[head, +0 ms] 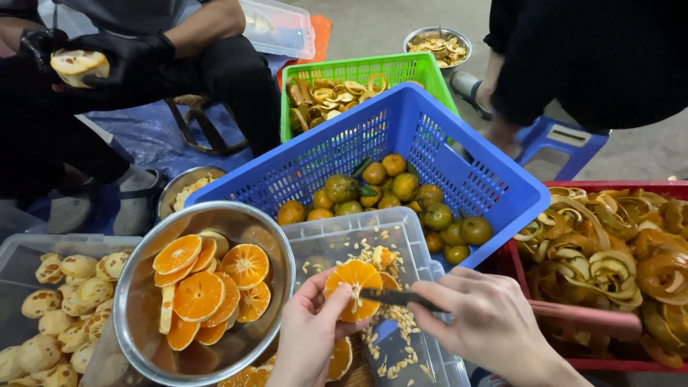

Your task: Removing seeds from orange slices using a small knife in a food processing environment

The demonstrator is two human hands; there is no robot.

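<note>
- Orange half (351, 287): we pinch it in our left hand (309, 337), cut face up, above the clear plastic tub (401, 229) littered with seeds.
- Our right hand (487, 322) is clamped on a knife (398, 297), tip touching the flesh.
- The steel bowl (136, 301) of halves sits just left.

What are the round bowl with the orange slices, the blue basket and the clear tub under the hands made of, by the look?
Round bowl: likely stainless steel, its brushed wall mirroring the slices. Blue basket: moulded plastic, matte, with lattice walls. Clear tub: translucent plastic, slightly cloudy, thin rim. The left hand holds a slice over it; the right hand holds a dark blade.
</note>
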